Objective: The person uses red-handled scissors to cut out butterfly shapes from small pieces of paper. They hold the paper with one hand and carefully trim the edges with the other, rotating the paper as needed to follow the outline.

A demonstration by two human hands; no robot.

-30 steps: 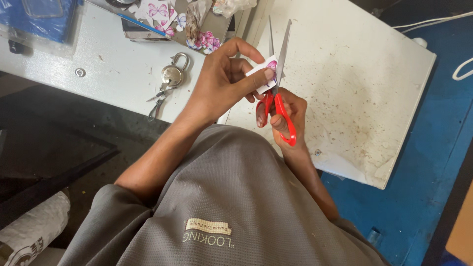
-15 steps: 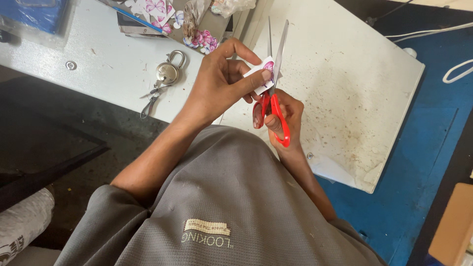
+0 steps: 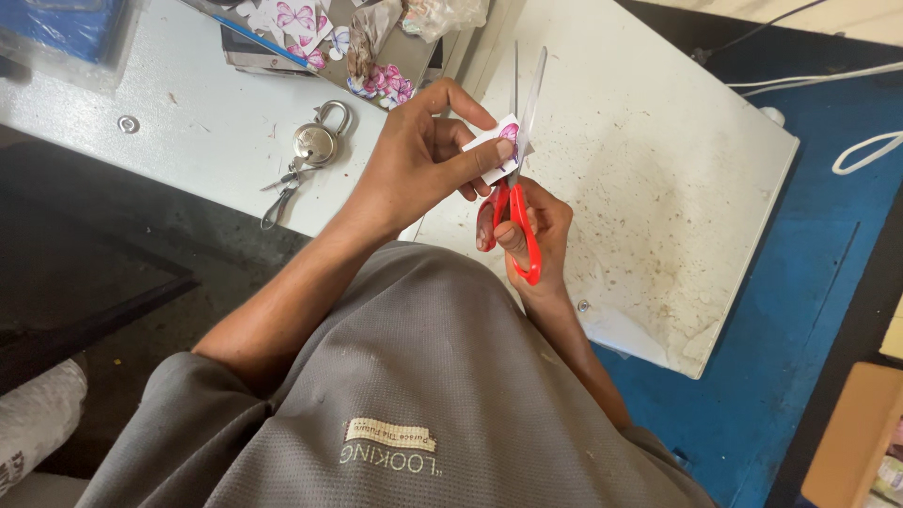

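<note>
Head view: hands unchanged; left hand [image 3: 414,174] pinches butterfly cutout [image 3: 497,150], right hand [image 3: 531,230] grips red scissors [image 3: 513,212].

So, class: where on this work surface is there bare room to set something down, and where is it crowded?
Bare room: the speckled white board right of the scissors, and the grey tabletop left of the padlock. Crowded: the far edge, with butterfly cutouts and scraps, and the middle, where both hands work.

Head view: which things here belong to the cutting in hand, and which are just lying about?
In hand:
left hand pinching the small butterfly paper
right hand working the red-handled scissors, blades open

Lying about:
padlock with keys
butterfly cutouts
white cable
cardboard box
</note>
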